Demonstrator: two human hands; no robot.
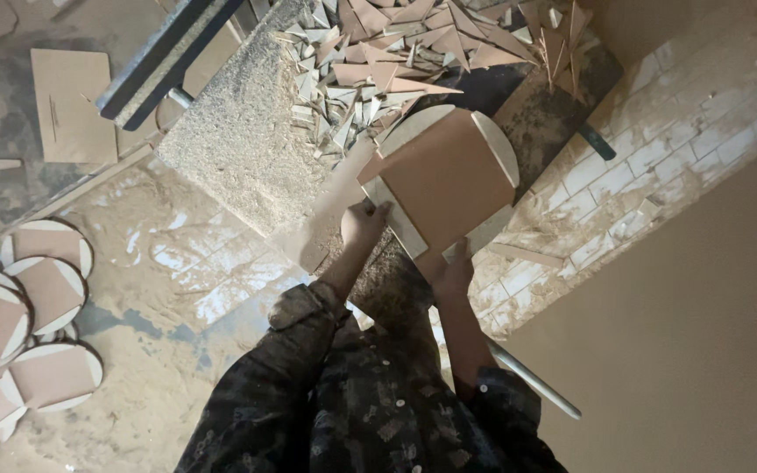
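Observation:
My left hand [363, 222] grips the near left corner of a brown square board [449, 175] that lies on top of a pale round disc [494, 138]. Its near right edge is held by my right hand [456, 271], fingers curled under it. Both pieces sit tilted over a dusty work surface [238, 149] covered in sawdust. My dark patterned sleeves [370, 394] fill the bottom of the view.
A heap of triangular wood offcuts [396, 61] lies just beyond the board. Stacked round discs with brown squares [28, 315] sit on the floor at left. A metal pipe [536, 385] runs by my right arm. A white brick-patterned surface [659, 149] is at right.

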